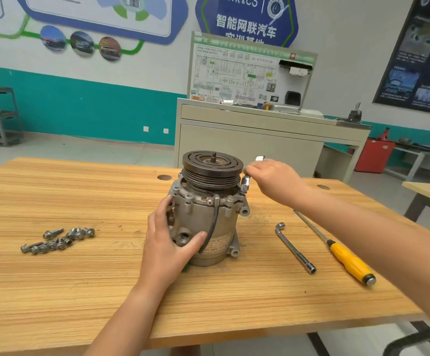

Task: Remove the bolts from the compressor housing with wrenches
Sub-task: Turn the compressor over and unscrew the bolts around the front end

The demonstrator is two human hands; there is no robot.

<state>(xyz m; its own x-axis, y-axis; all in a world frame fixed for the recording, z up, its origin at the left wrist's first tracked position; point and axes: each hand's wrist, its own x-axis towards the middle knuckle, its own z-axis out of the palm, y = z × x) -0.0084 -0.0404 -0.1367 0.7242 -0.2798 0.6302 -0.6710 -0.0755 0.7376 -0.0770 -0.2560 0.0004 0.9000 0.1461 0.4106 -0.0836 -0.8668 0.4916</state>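
A grey metal compressor (208,222) stands upright in the middle of the wooden table (80,291), its dark grooved pulley (212,167) on top. My left hand (169,237) wraps around the housing's left front side, thumb across the front. My right hand (273,179) grips a chrome L-shaped wrench (245,182) whose socket end sits down on the housing's upper right flange, beside the pulley. The wrench's other end sticks out above my fingers. Several removed bolts (57,240) lie in a loose pile at the left of the table.
A second L-shaped socket wrench (294,247) and a yellow-handled screwdriver (347,260) lie on the table right of the compressor. Behind the table stands a beige training cabinet (260,140) with a wiring board. A red box (374,155) sits on the floor at the right.
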